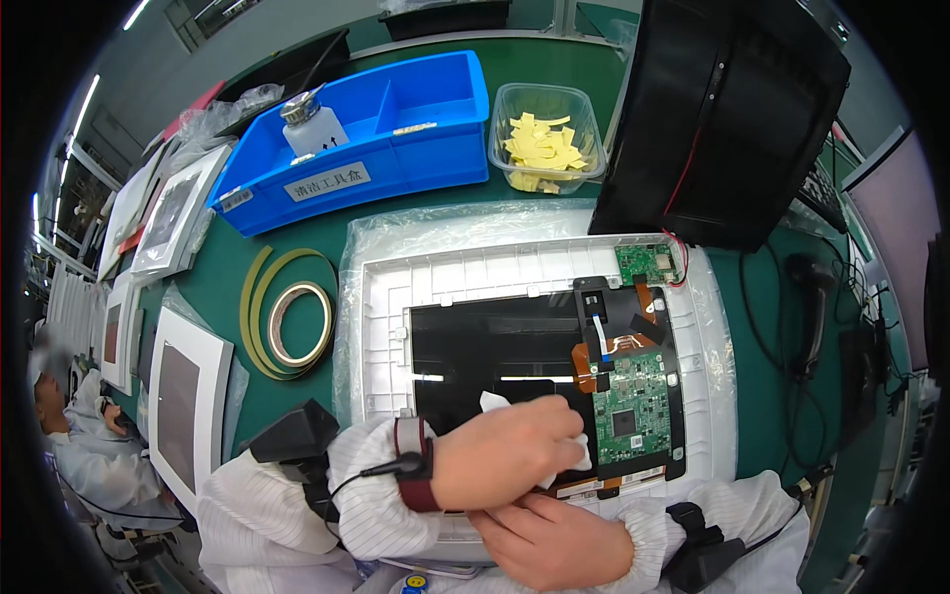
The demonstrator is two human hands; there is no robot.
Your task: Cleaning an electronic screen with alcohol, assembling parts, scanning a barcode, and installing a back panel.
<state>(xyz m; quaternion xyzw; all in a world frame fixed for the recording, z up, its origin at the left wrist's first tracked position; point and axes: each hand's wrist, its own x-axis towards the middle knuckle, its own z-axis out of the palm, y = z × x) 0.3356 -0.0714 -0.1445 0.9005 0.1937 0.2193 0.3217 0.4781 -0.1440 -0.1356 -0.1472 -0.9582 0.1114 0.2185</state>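
A white plastic housing (386, 307) lies face down before me, holding a black panel (485, 342) with a glossy back. My left hand (515, 444), a strap round its wrist, is closed on a crumpled white wipe (492, 401) and presses it on the panel's near part. Beneath that hand, my right hand (554, 540) lies at the housing's near edge, its fingers stretched to the left. A green circuit board (633, 411) sits at the panel's right, with orange flat cables (584, 368) beside it. A smaller green board (646, 263) is in the far right corner.
Bubble wrap (426, 223) lies under the housing. Beyond stand a blue bin (386, 163) with a metal-topped bottle (315, 127), a clear tub (503, 119) of yellow pieces and a black upright casing (732, 119). Tape rolls (325, 337) and framed panels (220, 406) lie left; a handheld scanner (813, 307) right.
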